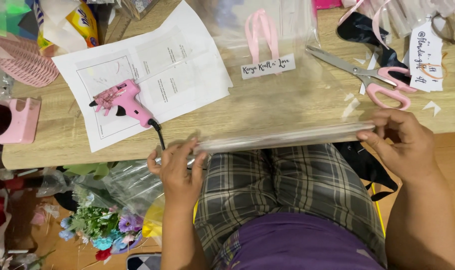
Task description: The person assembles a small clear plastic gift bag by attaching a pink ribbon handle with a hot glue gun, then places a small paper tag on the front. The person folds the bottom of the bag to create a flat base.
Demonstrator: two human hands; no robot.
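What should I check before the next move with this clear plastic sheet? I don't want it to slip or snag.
1. Left hand pinches the clear plastic sheet at its left end: ok.
2. Right hand pinches its right end: ok.
3. Near edge runs straight between the hands: ok.
4. Pink glue gun lies off the sheet, on white paper: ok.
5. Scissors clear of the sheet: cannot tell.

Brightness: we see even, bright indoor light, soft.
Shadows: faint, short ones under the glue gun (125, 102) and scissors (372, 80).
Glare: we note pale sheen on the clear plastic sheet (287, 90).
Blur: slight softness at frame corners.
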